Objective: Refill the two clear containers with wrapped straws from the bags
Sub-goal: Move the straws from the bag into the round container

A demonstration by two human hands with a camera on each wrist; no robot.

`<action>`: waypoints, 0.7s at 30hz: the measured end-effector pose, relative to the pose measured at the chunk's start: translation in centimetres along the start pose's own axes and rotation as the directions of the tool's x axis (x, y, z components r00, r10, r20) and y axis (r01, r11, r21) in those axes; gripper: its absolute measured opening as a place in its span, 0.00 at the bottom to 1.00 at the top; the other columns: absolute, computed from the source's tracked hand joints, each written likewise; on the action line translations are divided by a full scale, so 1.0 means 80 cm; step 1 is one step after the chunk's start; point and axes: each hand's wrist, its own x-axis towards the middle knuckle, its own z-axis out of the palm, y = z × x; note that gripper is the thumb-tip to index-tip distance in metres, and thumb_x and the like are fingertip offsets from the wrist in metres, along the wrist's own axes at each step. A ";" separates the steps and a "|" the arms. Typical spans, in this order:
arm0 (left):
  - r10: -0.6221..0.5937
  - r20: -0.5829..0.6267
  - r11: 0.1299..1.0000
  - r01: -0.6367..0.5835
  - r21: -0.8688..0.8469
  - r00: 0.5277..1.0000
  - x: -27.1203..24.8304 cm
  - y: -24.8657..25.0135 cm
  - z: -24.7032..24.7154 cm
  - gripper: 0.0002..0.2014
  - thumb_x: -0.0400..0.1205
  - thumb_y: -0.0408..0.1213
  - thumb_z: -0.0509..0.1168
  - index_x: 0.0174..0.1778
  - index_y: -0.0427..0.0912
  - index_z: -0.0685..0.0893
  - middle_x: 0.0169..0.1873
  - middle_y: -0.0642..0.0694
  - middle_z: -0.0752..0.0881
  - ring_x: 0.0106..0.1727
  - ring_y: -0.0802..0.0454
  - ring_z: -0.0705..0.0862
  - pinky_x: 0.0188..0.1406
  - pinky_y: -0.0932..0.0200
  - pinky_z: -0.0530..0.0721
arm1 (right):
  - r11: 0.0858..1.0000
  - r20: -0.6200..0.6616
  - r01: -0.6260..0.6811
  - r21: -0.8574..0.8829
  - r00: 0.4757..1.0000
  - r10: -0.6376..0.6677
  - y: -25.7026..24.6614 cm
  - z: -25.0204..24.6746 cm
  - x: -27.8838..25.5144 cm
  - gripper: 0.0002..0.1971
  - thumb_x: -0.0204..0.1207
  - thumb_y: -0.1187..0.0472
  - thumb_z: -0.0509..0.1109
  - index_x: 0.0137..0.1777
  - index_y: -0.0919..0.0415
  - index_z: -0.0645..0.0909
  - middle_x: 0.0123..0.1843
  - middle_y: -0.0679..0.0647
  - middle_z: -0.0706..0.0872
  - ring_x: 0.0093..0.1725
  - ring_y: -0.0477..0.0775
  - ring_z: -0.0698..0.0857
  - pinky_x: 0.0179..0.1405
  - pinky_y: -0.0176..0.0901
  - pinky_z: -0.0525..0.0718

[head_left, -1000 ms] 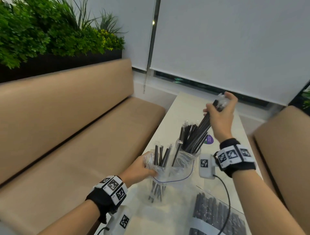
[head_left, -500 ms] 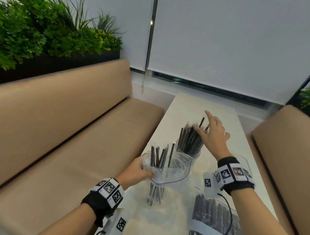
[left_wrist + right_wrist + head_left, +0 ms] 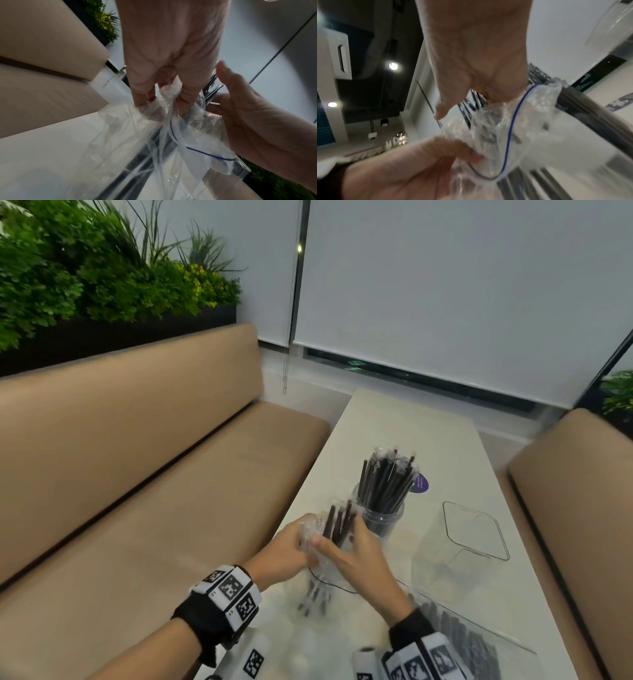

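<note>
My left hand [image 3: 291, 546] grips the bunched top of a clear zip bag [image 3: 322, 571] that stands on the white table [image 3: 411, 433]. Black wrapped straws [image 3: 337, 523] stick up out of it. My right hand [image 3: 339, 539] reaches into the bag's mouth, its fingers curled round those straws. The left wrist view shows my left hand [image 3: 159, 108] pinching the bag [image 3: 197, 135]. Behind the bag stands a round clear jar [image 3: 383, 515] packed with straws. A square clear container [image 3: 455, 559] to its right holds none.
A second clear bag of black straws [image 3: 455, 631] lies flat at the near right. A purple sticker [image 3: 420, 484] lies beyond the jar. Tan benches [image 3: 137, 508] flank the table on both sides, and a window blind closes the far end.
My right hand lowered a bundle of straws into the round jar, let go, and came back left to the bag. My left hand kept hold of the bag throughout.
</note>
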 end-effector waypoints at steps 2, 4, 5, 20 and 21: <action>-0.010 0.012 0.999 0.010 0.038 1.000 -0.001 -0.003 0.001 0.28 0.66 0.14 0.58 0.58 0.44 0.81 0.39 0.51 0.84 0.41 0.59 0.82 0.38 0.61 0.80 | 0.999 -0.047 0.016 0.028 0.999 -0.015 0.000 0.013 0.002 0.18 0.70 0.48 0.79 0.56 0.50 0.79 0.52 0.45 0.89 0.53 0.36 0.86 0.48 0.29 0.81; -0.017 0.012 0.999 0.016 0.048 1.000 -0.003 -0.001 0.002 0.27 0.67 0.14 0.59 0.55 0.46 0.80 0.38 0.51 0.82 0.37 0.60 0.81 0.38 0.61 0.79 | 0.999 -0.136 0.021 0.028 0.991 -0.017 0.000 0.019 0.006 0.10 0.73 0.49 0.76 0.48 0.50 0.80 0.49 0.51 0.89 0.48 0.43 0.86 0.48 0.38 0.83; -0.026 0.019 0.998 0.025 0.053 0.999 -0.005 0.001 0.002 0.27 0.69 0.13 0.59 0.56 0.47 0.79 0.36 0.52 0.82 0.33 0.63 0.80 0.35 0.66 0.78 | 0.999 -0.176 -0.001 0.043 0.984 0.009 0.000 0.020 0.010 0.07 0.75 0.50 0.74 0.45 0.51 0.81 0.47 0.53 0.89 0.45 0.46 0.86 0.47 0.41 0.83; -0.343 0.028 0.938 0.340 0.069 0.939 -0.021 0.000 0.001 0.28 0.74 0.42 0.75 0.68 0.56 0.72 0.38 0.53 0.86 0.35 0.59 0.82 0.29 0.63 0.80 | 0.850 -0.444 0.328 0.412 0.887 -0.127 -0.126 -0.156 0.083 0.06 0.87 0.68 0.55 0.52 0.56 0.69 0.31 0.56 0.78 0.25 0.51 0.80 0.31 0.47 0.83; -0.401 0.050 0.914 0.396 0.087 0.915 -0.023 -0.001 0.004 0.29 0.73 0.48 0.75 0.69 0.56 0.71 0.43 0.50 0.89 0.36 0.58 0.84 0.31 0.61 0.83 | 0.821 -0.501 0.405 0.403 0.848 -0.172 -0.142 -0.170 0.087 0.09 0.86 0.69 0.55 0.58 0.53 0.66 0.33 0.55 0.78 0.27 0.51 0.81 0.32 0.48 0.84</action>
